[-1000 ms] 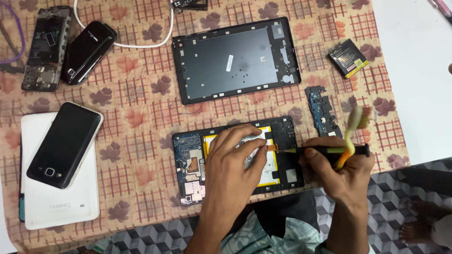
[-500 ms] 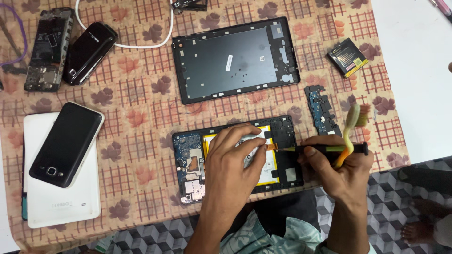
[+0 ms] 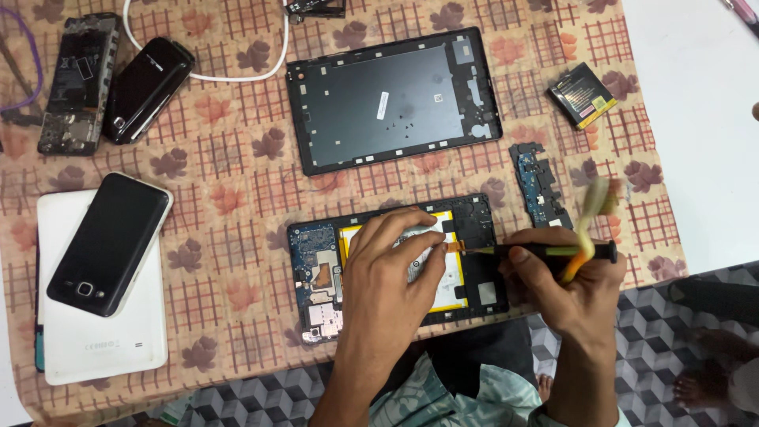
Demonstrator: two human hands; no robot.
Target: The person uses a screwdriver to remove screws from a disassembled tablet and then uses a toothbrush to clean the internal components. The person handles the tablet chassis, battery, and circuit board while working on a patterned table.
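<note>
Both hands are working at the near table edge: left hand (image 3: 391, 273) is lying flat w/ fingers spread, pressing down on the opened tablet (image 3: 399, 267), covering most of its yellow-edged battery, while right hand (image 3: 565, 289) is closed around a dark-handled screwdriver (image 3: 545, 251), holding it roughly level w/ the tip pointing left at the orange flex strip just beside my left fingertips. Going left to right across the patterned tablecloth (image 3: 229, 198): far left at the top, a stripped phone frame (image 3: 79, 83) is lying next to a black phone (image 3: 146, 88), the two just beside each other. Below them a white tablet (image 3: 99, 348) is lying back-up, w/ a black smartphone (image 3: 111, 241) resting on top of it, tilted. A white cable (image 3: 237, 75) is curving along the top, running off the upper edge. Center top, the tablet's dark back cover (image 3: 395, 99) is lying inside-up, well apart from the opened tablet, which is sitting right below it, near me. Right of the cover, a blue circuit board (image 3: 540, 183) is lying near the opened tablet's upper right corner, apart from it. Further right & up, a small black-and-yellow battery (image 3: 583, 95) is sitting near the cloth's right edge. Something yellow-orange & blurred is hanging off the screwdriver handle; can't tell what.
</note>
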